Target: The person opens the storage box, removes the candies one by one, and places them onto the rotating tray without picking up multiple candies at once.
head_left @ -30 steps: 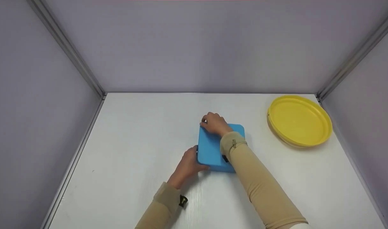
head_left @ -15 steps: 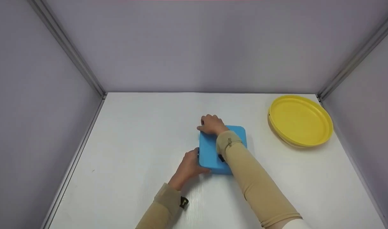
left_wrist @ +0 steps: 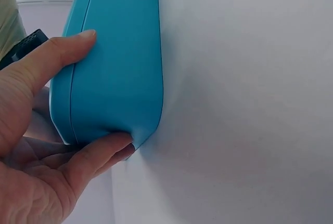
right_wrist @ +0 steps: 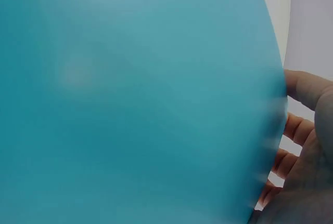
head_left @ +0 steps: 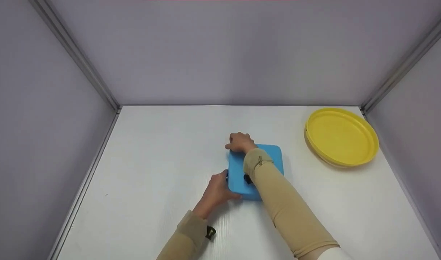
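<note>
The work area was a white bench (head_left: 151, 173) enclosed on three sides by pale grey-lilac panels with metal corner strips. A yellow plate (head_left: 341, 137) lay at the far right of the bench, well apart from the hands.

The blue case (head_left: 269, 159), flat with rounded corners, lay near the middle of the bench. Compared with the view one second earlier, it had shifted slightly to the right and towards the person, and its left edge had turned a little. Both hands had moved with it.

The left hand (head_left: 217, 190) held the case's near left corner. The left wrist view showed the grip plainly: thumb (left_wrist: 62, 52) along the upper face, a finger (left_wrist: 99, 148) curled under the lower edge against the bench. The right hand (head_left: 239, 142) was at the far left corner, fingers curled over the edge; the right wrist view was filled by the blurred blue surface with fingers (right_wrist: 296, 130) bent behind its rim.

Judgement: the case was being repositioned or readied for opening along its left side; no gap in the seam was visible.
</note>
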